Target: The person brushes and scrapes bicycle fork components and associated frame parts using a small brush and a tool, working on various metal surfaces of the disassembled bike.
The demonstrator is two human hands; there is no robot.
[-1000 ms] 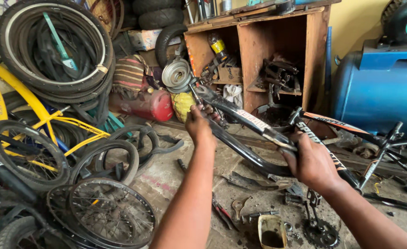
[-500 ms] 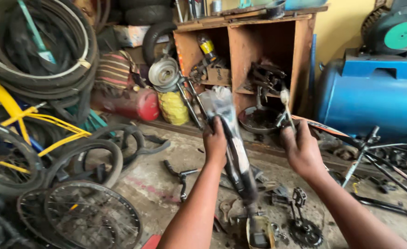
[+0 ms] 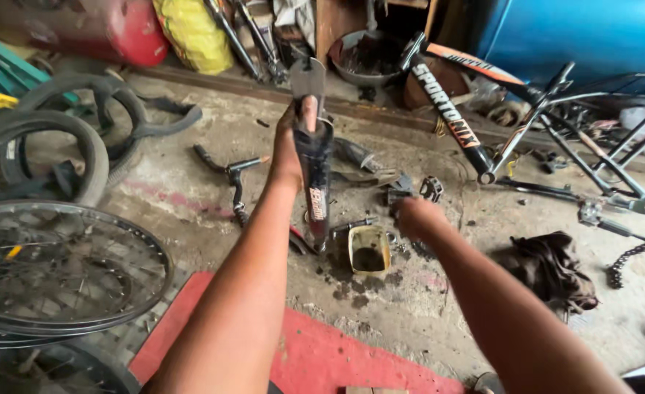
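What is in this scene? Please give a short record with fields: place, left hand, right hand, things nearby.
Place: workshop with concrete floor
Left hand: grips a black bicycle fork, held upright
Right hand: empty, over the small greasy tub
Nearby: spoked wheel, black bicycle frame, dark rag, red mat

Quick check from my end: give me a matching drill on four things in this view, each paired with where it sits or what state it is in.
Things:
1. black fork leg
2. small grimy tub
3. spoked wheel
4. dark rag

Places or states:
A. lying flat at the left edge of the floor
B. held upright in the left hand
C. crumpled on the concrete to the right
D. standing on the floor just below the right hand

Pairs: 1-B, 2-D, 3-A, 4-C
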